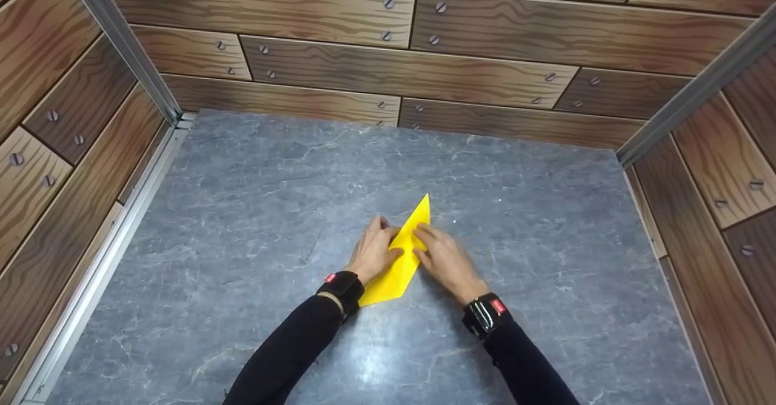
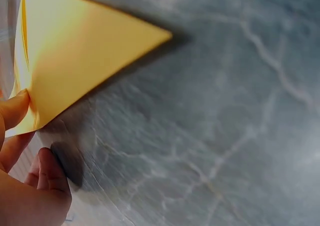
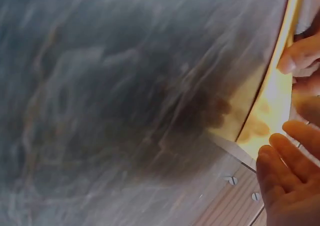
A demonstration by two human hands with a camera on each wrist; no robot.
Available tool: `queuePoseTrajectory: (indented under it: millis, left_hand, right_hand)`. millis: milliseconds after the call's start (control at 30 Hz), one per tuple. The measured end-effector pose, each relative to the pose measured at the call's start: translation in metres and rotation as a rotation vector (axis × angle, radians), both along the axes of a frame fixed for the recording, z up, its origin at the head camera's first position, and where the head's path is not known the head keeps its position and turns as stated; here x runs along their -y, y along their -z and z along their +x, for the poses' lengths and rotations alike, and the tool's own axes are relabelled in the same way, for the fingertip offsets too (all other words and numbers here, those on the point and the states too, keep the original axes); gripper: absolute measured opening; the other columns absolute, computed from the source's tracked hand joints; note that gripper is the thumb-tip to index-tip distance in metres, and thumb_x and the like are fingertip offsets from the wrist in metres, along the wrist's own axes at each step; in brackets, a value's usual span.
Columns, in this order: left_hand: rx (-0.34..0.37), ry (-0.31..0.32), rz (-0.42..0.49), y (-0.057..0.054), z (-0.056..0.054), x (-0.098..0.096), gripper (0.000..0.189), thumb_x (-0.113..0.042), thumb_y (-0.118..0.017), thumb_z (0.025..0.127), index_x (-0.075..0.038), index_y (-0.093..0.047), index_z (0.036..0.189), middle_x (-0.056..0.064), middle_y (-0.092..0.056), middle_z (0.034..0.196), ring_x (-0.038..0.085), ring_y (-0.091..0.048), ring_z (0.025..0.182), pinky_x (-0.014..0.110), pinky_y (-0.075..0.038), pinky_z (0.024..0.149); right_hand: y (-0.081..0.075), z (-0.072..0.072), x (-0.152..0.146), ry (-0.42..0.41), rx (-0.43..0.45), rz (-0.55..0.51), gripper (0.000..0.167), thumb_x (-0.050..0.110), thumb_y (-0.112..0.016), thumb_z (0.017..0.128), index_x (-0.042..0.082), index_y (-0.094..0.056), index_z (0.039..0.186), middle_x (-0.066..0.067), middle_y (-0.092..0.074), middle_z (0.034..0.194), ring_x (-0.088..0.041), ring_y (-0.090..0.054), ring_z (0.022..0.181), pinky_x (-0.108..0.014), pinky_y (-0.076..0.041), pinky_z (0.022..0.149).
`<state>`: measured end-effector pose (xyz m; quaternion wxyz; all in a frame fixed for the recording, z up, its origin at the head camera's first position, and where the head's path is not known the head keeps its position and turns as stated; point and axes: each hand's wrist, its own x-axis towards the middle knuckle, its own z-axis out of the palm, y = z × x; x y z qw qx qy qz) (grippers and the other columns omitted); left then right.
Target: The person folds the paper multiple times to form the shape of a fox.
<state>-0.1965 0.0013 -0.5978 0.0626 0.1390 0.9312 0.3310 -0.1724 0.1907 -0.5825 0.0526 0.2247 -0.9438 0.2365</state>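
A folded sheet of yellow paper (image 1: 388, 284), long with a pointed far tip, is between the two hands at the middle of the table. My left hand (image 1: 371, 252) pinches its left side. In the left wrist view, the thumb (image 2: 17, 108) presses the front of the paper (image 2: 80, 41), and a finger is behind it. My right hand (image 1: 448, 262) holds the right edge, its fingers over the paper and its thumb nearer to me. Fingers (image 3: 280, 166) also meet the glowing paper (image 3: 275, 93) in the right wrist view. The layers under the hands are hidden.
A grey marbled tabletop (image 1: 254, 211) spreads around the hands. Wood-patterned panels (image 1: 485, 77) close off the back and both sides, with metal rails (image 1: 115, 35) at the corners. Tiny white specks (image 1: 454, 221) are right of the paper.
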Motion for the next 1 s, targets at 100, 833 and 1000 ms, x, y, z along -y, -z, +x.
queuePoseTrajectory:
  millis: [100,833,1000]
  left_hand:
    - [0.011,0.007,-0.002,0.000,-0.001,0.000,0.043,-0.020,-0.077,0.095,-0.010,-0.069,0.137,0.008,-0.047,0.116,0.026,-0.052,0.103,0.038,-0.048,0.092]
    - [-0.269,0.136,-0.241,-0.008,0.025,0.002,0.042,-0.022,-0.075,0.094,-0.005,-0.062,0.131,0.011,-0.060,0.129,0.031,-0.059,0.117,0.049,-0.054,0.093]
    - [-0.354,0.207,-0.255,-0.009,0.033,0.005,0.033,-0.021,-0.075,0.092,-0.006,-0.068,0.121,0.010,-0.063,0.129,0.030,-0.060,0.122,0.049,-0.054,0.096]
  right_hand:
    - [0.002,-0.001,-0.003,-0.043,0.032,0.088,0.053,0.018,-0.077,0.094,0.004,-0.061,0.142,-0.020,-0.049,0.154,-0.042,-0.054,0.133,-0.055,-0.044,0.110]
    - [0.011,-0.003,-0.005,0.094,0.087,0.211,0.055,0.042,-0.074,0.094,0.002,-0.064,0.130,-0.028,-0.050,0.143,-0.044,-0.046,0.134,-0.062,-0.042,0.108]
    - [0.015,-0.003,-0.004,0.125,0.015,0.201,0.056,0.041,-0.077,0.092,-0.006,-0.062,0.117,-0.032,-0.049,0.140,-0.047,-0.046,0.131,-0.062,-0.045,0.104]
